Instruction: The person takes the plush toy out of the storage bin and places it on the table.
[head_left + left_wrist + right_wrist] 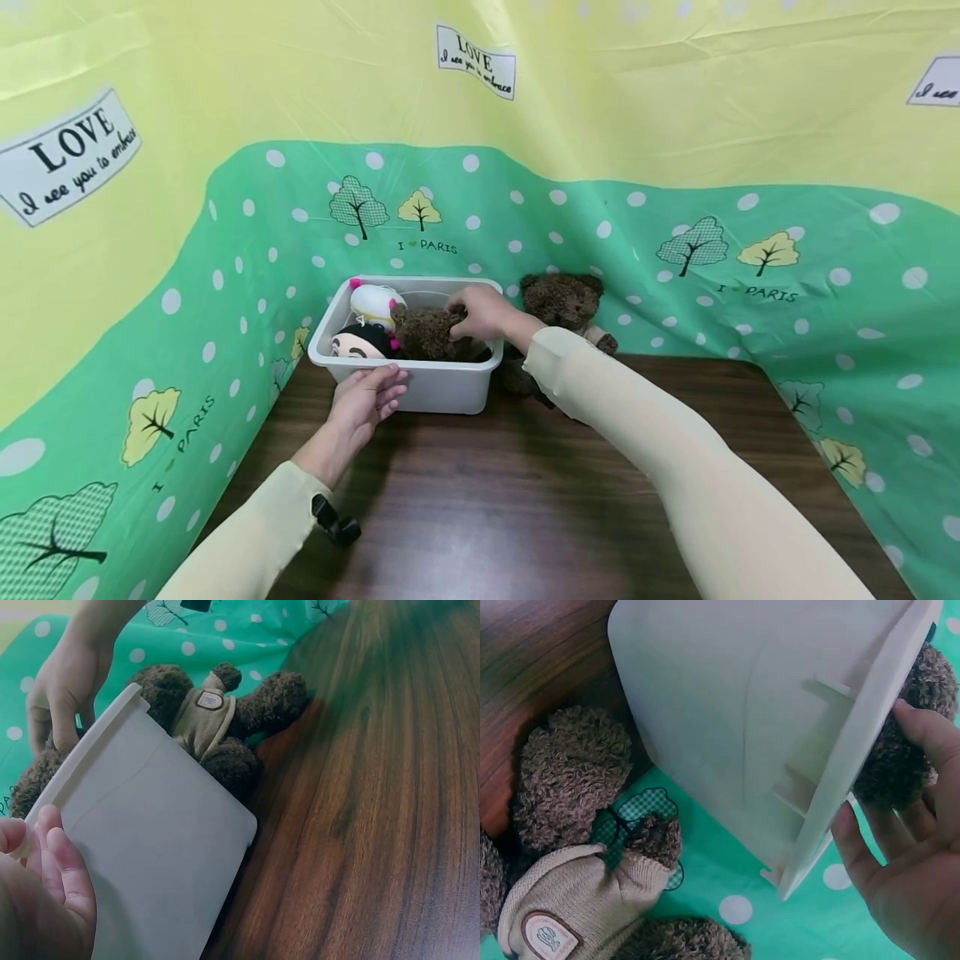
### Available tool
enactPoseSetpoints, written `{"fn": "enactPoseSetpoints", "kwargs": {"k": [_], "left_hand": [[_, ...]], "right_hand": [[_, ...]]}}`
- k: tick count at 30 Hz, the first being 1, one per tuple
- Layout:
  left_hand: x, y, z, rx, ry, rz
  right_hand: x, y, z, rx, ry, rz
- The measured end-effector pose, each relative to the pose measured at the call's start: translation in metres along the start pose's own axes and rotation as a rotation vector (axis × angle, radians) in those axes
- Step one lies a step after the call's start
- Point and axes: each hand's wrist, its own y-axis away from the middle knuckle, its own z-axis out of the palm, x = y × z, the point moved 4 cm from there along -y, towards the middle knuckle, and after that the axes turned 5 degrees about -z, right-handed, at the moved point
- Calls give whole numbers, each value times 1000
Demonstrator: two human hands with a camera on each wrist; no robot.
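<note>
A light grey plastic bin (442,390) stands on the table near the back cloth. My left hand (367,398) holds its front rim, thumb at the top edge and fingers against the outer wall. Inside, towards the right, is a brown curly teddy bear (423,333); my right hand (483,315) reaches over the rim and grips it. The right wrist view shows the thumb pressed into the brown plush (892,769). Left of it in the bin lie a white plush toy (375,305) with pink tips and a doll (362,342) with black hair.
A second brown teddy bear (561,302) in a beige knit top (592,900) leans against the cloth, right beside the bin. Green and yellow printed cloth (637,225) surrounds the back and sides of the dark wooden table (510,508).
</note>
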Motion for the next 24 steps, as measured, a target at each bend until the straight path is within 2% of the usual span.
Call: {"fn": "enactPoseSetpoints", "kwargs": {"k": [13,24], "left_hand": [[-5,-2,1,14,-4,4],[-4,-1,1,36,6,15]], "right_hand": [[-1,10,-16,126,-136,-17],[-7,22,-34,172,-265,-11]]}}
